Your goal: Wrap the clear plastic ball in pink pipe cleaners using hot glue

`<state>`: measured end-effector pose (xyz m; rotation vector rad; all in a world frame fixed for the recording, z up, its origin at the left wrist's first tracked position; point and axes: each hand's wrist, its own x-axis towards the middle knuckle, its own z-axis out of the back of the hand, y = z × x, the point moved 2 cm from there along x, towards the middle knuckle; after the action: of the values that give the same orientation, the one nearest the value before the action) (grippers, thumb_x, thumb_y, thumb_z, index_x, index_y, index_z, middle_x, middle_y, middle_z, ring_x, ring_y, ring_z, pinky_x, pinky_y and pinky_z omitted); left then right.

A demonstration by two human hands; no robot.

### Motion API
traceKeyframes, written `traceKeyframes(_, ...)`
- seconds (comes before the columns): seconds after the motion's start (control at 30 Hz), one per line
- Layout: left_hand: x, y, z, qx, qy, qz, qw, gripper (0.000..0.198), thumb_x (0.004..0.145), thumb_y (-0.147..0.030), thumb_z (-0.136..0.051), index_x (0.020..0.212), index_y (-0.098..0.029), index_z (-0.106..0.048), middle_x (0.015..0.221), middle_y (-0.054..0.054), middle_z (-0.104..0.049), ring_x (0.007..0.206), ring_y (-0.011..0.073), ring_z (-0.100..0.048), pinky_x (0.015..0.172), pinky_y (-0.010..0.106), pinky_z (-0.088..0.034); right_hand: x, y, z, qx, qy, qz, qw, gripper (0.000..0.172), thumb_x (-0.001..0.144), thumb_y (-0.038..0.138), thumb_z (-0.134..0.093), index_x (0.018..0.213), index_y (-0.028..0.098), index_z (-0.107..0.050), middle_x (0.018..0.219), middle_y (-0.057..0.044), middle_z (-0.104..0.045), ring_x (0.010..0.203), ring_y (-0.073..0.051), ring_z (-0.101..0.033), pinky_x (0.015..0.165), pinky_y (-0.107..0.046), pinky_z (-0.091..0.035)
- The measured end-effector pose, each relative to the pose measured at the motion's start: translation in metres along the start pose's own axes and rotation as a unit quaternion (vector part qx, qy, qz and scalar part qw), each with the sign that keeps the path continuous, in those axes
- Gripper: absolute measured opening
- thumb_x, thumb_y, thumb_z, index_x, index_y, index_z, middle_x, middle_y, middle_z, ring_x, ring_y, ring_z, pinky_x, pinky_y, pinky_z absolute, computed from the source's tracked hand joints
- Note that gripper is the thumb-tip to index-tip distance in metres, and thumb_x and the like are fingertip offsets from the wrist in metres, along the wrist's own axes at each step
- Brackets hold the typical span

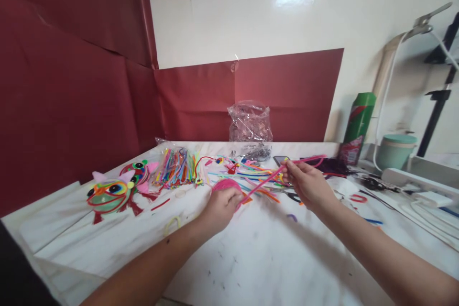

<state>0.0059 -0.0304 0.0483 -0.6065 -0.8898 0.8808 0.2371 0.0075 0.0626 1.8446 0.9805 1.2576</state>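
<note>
Pink yarn ball [226, 183], rounded, straight strand [263, 183]

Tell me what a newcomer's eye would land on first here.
Most likely the bright pink strand, running taut-looking from the left hand up to the right hand at the middle of the view, with a rounded pink thing at the left hand. Next, probably the colorful big-eyed figure at the table's left, and the dark red sheet covering the wall's lower part behind.
</note>
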Motion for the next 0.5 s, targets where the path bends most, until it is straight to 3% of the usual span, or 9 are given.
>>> traceKeyframes(0.13, -0.001, 0.007, 0.002, 0.045, 0.040, -0.014, 0.998, 0.026, 0.079, -0.029, -0.052, 0.056, -0.019, -0.058, 0.055, 0.000, -0.052, 0.057, 0.0155, -0.047, 0.055, 0.026, -0.032, 0.004, -0.003, 0.006, 0.017, -0.011, 0.000, 1.000, 0.045, 0.052, 0.057, -0.082, 0.070, 0.018, -0.068, 0.054, 0.002, -0.059, 0.046, -0.011, -0.055, 0.047, -0.027, -0.051)
traceKeyframes(0.3, 0.001, 0.001, 0.015, 0.083, -0.037, -0.008, 0.996, 0.027, 0.081, -0.029, -0.049, 0.056, -0.021, -0.057, 0.059, 0.001, -0.054, 0.064, 0.0187, -0.050, 0.069, 0.030, -0.038, 0.003, -0.001, 0.014, 0.014, -0.027, 0.006, 1.000, 0.040, 0.054, 0.055, -0.082, 0.071, 0.021, -0.070, 0.060, 0.002, -0.064, 0.055, -0.011, -0.059, 0.055, -0.023, -0.052)
traceKeyframes(0.4, 0.002, -0.017, 0.014, 0.081, -0.059, -0.036, 0.994, 0.018, 0.078, -0.039, -0.058, 0.077, -0.023, -0.066, 0.084, 0.005, -0.066, 0.090, 0.0257, -0.056, 0.089, 0.036, -0.037, -0.003, -0.001, 0.008, -0.017, -0.026, 0.013, 0.999, 0.036, 0.060, 0.053, -0.080, 0.076, 0.022, -0.072, 0.068, -0.001, -0.068, 0.062, -0.013, -0.063, 0.060, -0.025, -0.053)
traceKeyframes(0.47, 0.001, -0.029, 0.002, 0.046, -0.051, -0.034, 0.997, 0.040, 0.066, -0.044, -0.071, 0.098, -0.022, -0.066, 0.100, 0.009, -0.067, 0.100, 0.0294, -0.055, 0.090, 0.036, -0.038, -0.010, 0.000, 0.000, -0.044, -0.018, 0.021, 0.999, 0.035, 0.064, 0.054, -0.077, 0.080, 0.022, -0.073, 0.072, -0.003, -0.070, 0.064, -0.015, -0.064, 0.063, -0.029, -0.054)
traceKeyframes(0.5, 0.001, -0.031, -0.007, 0.009, -0.021, -0.009, 1.000, 0.044, 0.063, -0.044, -0.073, 0.100, -0.021, -0.066, 0.095, 0.008, -0.067, 0.093, 0.0278, -0.058, 0.083, 0.034, -0.041, -0.013, 0.001, -0.003, -0.060, -0.015, 0.026, 0.998, 0.035, 0.066, 0.053, -0.077, 0.081, 0.022, -0.073, 0.073, -0.004, -0.070, 0.064, -0.016, -0.064, 0.063, -0.030, -0.054)
